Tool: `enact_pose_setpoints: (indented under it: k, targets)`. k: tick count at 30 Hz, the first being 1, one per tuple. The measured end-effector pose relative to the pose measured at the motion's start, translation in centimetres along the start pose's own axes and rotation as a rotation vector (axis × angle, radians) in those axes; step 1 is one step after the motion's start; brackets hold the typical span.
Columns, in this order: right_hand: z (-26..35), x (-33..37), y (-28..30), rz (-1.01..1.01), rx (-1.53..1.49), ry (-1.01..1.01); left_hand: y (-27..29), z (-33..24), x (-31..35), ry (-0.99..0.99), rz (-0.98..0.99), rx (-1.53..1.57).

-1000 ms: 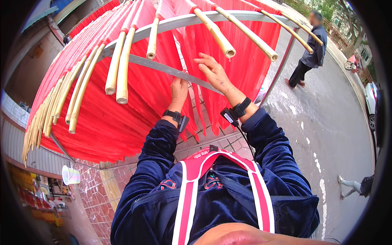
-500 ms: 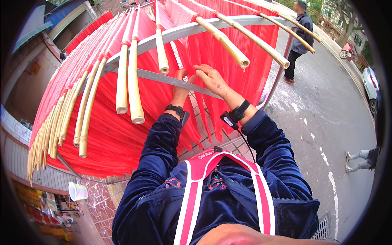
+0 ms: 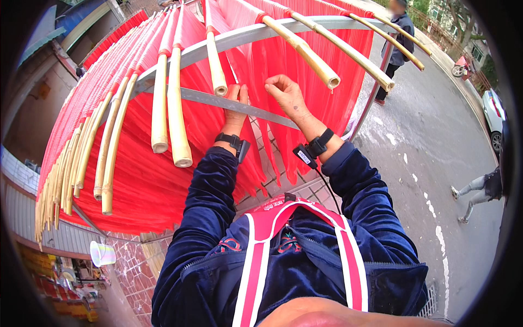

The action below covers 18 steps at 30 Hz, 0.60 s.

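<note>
Two entries on my feed — left hand [image 3: 236, 96], fingers raised, right hand [image 3: 287, 98], fingers curled, any hold untellable — beside red strands [image 3: 136, 180] and bamboo poles [image 3: 302, 52].

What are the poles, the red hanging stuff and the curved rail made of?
Poles: probably bamboo, pale and smooth, with hollow ends and bumpy joints.
Red strands: fine and soft-looking, maybe thread or another fibre; I can't tell.
Curved rail: likely metal, because it's gray with a dull shine.
</note>
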State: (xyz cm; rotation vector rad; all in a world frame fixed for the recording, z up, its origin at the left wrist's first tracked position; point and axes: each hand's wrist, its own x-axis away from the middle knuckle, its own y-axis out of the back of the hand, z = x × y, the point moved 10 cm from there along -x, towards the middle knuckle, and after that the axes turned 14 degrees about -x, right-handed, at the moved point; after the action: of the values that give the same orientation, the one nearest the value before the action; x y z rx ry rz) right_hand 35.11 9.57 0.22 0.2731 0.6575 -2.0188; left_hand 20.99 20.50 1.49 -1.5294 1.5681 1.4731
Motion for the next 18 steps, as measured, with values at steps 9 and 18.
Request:
enact_pose_setpoints:
  k: [9, 18]
  targets:
    - [4.8, -0.9, -2.0, -0.077, 0.521, 0.234, 0.0, 0.2, -0.6, 0.061, 0.074, 0.187]
    - [3.7, -2.8, 1.9, -0.149, 0.586, 0.289, 0.8, 2.9, -0.3, 0.084, -0.02, 0.139]
